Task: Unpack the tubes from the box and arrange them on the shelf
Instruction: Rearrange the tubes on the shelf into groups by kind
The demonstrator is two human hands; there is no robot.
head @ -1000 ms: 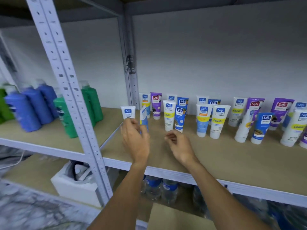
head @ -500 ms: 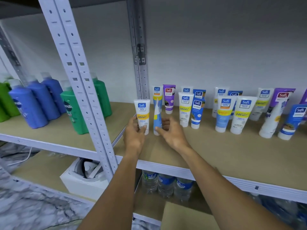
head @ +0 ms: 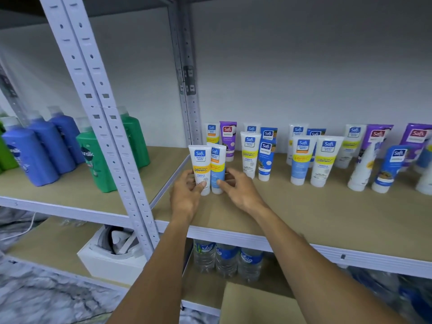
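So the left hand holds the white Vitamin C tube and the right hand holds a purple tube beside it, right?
Not purple: in the head view the right hand holds a light blue tube. The left hand does hold the white Vitamin C tube beside it.

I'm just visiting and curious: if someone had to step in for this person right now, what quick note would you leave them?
Left hand grips the white Vitamin C tube; right hand grips the white-and-blue tube beside it.
Both stand upright at the front left of the shelf.
Done: many other tubes stand in rows behind and to the right.
Left: release these two; whether more remain to unpack cannot be seen.
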